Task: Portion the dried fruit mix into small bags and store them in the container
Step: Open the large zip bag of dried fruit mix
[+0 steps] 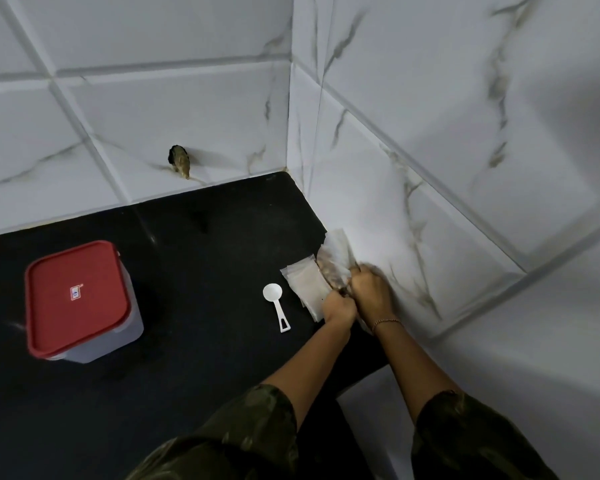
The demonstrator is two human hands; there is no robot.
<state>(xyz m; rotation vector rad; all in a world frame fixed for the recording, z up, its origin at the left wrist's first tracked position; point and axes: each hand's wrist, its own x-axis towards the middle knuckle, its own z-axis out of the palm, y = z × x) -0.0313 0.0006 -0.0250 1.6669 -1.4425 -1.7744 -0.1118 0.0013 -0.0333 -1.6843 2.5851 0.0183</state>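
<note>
Camouflage sleeves [257, 427] reach over the black counter [194, 271], where the red-lidded container [134, 323] stands well apart to the left. Left hand [340, 308] and right hand [371, 285] both curl their fingers round the dried fruit mix bag [329, 268] against the wall, touching the small bags [305, 282]. A white scoop [274, 299] lies just beside these.

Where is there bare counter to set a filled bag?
Bare counter between the red-lidded container and the white scoop, and behind both toward the tiled wall. Crowded by the right wall: small bags, fruit bag, left hand, right hand.
</note>
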